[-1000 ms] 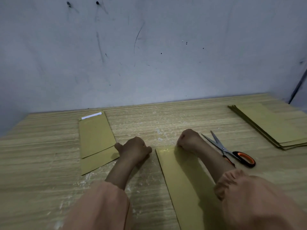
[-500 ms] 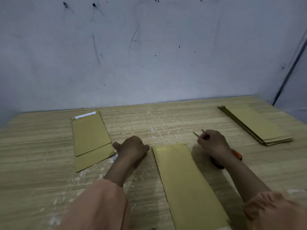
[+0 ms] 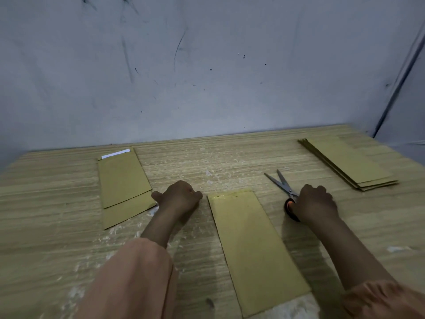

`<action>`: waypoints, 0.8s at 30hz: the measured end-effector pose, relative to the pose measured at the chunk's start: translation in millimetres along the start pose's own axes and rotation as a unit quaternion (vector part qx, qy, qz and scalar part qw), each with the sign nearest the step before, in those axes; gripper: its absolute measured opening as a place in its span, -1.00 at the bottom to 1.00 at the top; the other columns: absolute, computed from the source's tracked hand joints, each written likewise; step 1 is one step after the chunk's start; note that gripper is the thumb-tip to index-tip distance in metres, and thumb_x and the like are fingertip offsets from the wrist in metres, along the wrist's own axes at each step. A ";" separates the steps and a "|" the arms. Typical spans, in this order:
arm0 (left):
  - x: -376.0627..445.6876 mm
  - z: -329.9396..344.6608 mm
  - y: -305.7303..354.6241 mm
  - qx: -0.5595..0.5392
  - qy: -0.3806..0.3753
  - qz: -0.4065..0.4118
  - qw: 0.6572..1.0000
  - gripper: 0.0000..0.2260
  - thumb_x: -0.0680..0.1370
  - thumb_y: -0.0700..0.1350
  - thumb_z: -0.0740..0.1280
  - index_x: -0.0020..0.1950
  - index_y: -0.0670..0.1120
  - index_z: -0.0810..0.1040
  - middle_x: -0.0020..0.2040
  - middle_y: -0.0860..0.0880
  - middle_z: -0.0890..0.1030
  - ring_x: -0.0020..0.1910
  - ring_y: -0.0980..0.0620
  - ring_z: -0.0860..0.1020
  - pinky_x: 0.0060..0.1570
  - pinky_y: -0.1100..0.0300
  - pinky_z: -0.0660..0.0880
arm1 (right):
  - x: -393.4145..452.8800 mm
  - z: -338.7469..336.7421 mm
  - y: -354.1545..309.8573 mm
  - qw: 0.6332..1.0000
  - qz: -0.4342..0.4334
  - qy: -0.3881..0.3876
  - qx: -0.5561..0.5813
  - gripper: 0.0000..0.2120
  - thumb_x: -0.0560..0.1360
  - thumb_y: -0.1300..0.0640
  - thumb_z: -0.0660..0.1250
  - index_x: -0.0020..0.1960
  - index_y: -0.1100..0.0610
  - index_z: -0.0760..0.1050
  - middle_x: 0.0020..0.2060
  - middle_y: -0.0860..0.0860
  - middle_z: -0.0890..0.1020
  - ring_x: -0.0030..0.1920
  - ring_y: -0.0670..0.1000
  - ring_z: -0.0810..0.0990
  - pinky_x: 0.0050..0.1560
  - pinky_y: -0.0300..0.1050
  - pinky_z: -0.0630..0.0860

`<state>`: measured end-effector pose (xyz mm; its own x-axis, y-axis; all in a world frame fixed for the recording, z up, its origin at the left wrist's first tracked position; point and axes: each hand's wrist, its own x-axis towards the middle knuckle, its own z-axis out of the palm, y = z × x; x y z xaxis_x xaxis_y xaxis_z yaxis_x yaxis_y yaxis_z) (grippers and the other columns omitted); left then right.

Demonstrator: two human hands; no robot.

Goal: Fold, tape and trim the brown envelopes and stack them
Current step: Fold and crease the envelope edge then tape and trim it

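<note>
A long brown envelope lies flat on the wooden table in front of me, its far end shiny with tape. My right hand grips the orange-and-black handles of the scissors, whose blades point away, spread apart, just right of the envelope. My left hand rests on the table as a curled fist, left of the envelope and touching nothing I can make out. Two brown envelopes lie stacked at the left, a white strip showing at their far end.
A stack of several brown envelopes lies at the far right of the table. A scuffed grey wall stands right behind the table's far edge. White dusty smears mark the wood around my hands.
My right hand left the envelope's far end, moved right and took hold of the scissors' handles. The left fist has stayed in place.
</note>
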<state>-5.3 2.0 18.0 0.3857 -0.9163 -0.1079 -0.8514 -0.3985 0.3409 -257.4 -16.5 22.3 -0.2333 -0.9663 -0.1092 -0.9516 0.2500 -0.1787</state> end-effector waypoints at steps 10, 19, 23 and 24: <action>2.5 1.4 0.2 -0.044 -0.006 -0.005 0.999 -0.77 0.55 0.07 0.23 -0.22 -0.03 0.49 -0.21 -0.02 0.51 -0.17 -0.02 0.42 0.02 0.02 0.11 | -15.5 -19.9 -19.3 0.986 -0.088 -0.082 0.118 -0.63 0.58 0.01 0.22 0.26 0.25 0.35 0.14 0.18 0.52 0.11 0.15 0.52 -0.08 -0.13 0.37; 2.2 0.8 1.2 -0.067 -0.018 -0.004 0.998 -0.74 0.56 0.02 0.24 -0.24 -0.12 0.46 -0.31 -0.05 0.45 -0.34 0.07 0.36 -0.20 0.15 0.17 | -49.1 -16.8 -41.6 0.824 -0.094 -0.373 0.416 -0.74 0.48 0.14 0.39 0.09 0.29 0.56 -0.21 0.09 0.59 -0.30 -0.08 0.53 -0.31 -0.28 0.44; -2.2 -2.7 3.3 -0.079 -0.028 0.002 0.997 -0.73 0.58 -0.01 0.23 -0.22 -0.16 0.46 -0.35 -0.03 0.41 -0.34 0.05 0.37 -0.41 0.20 0.06 | -56.2 -9.7 -44.2 0.766 -0.078 -0.426 0.476 -0.78 0.44 0.10 0.41 -0.05 0.24 0.53 -0.28 0.10 0.58 -0.40 -0.08 0.54 -0.36 -0.26 0.48; -2.3 -2.5 3.2 -0.079 -0.029 -0.003 0.996 -0.74 0.58 0.00 0.23 -0.21 -0.15 0.46 -0.35 -0.03 0.41 -0.36 0.07 0.35 -0.41 0.19 0.05 | -57.0 -8.9 -43.7 0.756 -0.078 -0.434 0.483 -0.79 0.44 0.11 0.40 -0.05 0.24 0.54 -0.27 0.11 0.59 -0.40 -0.06 0.54 -0.33 -0.24 0.49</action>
<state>-8.0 2.9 21.7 0.3647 -0.9169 -0.1623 -0.7813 -0.3962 0.4823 -204.3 27.0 45.1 0.4849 -0.6881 -0.5399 -0.2658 0.4722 -0.8405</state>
